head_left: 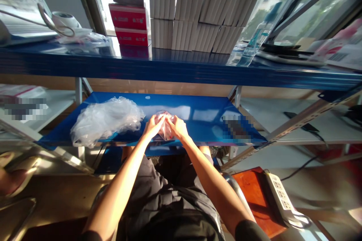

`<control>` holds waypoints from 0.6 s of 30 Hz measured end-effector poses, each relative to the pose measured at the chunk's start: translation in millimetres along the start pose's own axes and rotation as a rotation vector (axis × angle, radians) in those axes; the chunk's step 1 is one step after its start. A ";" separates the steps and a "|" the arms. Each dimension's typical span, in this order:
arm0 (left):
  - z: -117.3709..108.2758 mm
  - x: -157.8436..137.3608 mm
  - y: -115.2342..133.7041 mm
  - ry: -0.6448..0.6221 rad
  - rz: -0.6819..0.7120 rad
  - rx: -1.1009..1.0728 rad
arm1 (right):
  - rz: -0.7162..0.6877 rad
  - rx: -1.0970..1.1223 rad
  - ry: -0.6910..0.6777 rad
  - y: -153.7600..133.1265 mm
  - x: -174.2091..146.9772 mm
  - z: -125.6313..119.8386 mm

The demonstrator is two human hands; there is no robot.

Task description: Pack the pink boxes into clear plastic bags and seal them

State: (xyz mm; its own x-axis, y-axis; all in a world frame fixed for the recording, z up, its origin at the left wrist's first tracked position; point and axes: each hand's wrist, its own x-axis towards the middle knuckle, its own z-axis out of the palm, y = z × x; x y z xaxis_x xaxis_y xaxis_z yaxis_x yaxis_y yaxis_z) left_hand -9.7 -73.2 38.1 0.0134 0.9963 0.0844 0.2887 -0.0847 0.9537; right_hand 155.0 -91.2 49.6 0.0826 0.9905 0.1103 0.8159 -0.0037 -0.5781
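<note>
1. Left hand (153, 126) and right hand (177, 127) meet over the blue shelf (198, 115), fingers pinching a small clear bag (166, 128) between them.
2. A heap of plastic bags (106, 120) lies just left of the hands.
3. White boxes (198, 11) and red boxes (128, 22) stand on the upper shelf.

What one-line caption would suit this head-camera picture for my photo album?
Both hands, left hand and right hand, pinch a small clear plastic bag over a blue shelf, beside a crumpled bag pile.
</note>
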 end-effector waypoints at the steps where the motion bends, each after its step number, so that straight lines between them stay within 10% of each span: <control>1: 3.0 -2.1 0.9 0.043 0.004 0.031 | -0.019 0.023 0.020 -0.5 -1.1 0.2; 18: 8.8 -5.6 6.7 0.104 0.173 -0.056 | -0.168 0.582 0.005 18.5 11.0 -1.8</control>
State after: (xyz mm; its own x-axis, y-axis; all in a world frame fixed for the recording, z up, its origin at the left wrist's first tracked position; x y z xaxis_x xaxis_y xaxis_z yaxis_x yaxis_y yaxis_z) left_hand 0.6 -79.3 41.4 -0.0413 0.9607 0.2746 0.2372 -0.2576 0.9367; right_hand 172.1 -80.6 41.7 -0.0162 0.9703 0.2413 0.3712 0.2299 -0.8996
